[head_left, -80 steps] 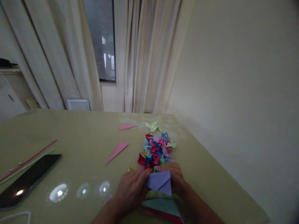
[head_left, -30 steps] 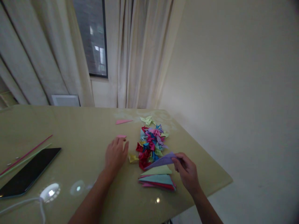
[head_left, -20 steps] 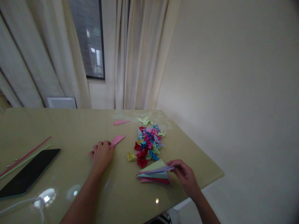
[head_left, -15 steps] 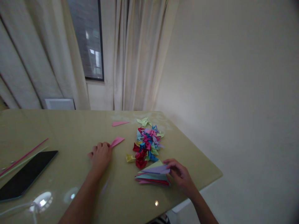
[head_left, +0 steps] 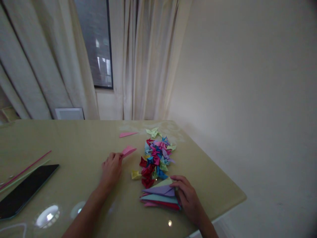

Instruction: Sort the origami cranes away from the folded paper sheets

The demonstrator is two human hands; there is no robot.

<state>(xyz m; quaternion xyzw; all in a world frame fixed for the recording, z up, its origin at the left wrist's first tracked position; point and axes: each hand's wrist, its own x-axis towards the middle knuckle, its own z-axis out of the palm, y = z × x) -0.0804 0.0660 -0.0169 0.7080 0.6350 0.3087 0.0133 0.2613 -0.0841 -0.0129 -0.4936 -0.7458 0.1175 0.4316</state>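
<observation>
My left hand is closed on one end of a pink folded paper, whose pointed end sticks out to the right. Near the table's right side, my right hand has its fingers wrapped over the right end of a stack of folded papers in purple, light blue, red, pink and pale green. Its fingertips press on the purple piece at the top. Just behind the stack lies a heap of small colourful origami pieces. A yellow origami piece sits at the heap's left edge.
Farther back lie another pink folded paper and a pale green origami piece. To the left are a black phone-like slab, a pink thin stick and a pale green one. A wall borders the table's right.
My left hand has shifted slightly right with the pink folded paper. My right hand has reached further over the stack, whose papers look more fanned out. The camera view has shifted a little.
</observation>
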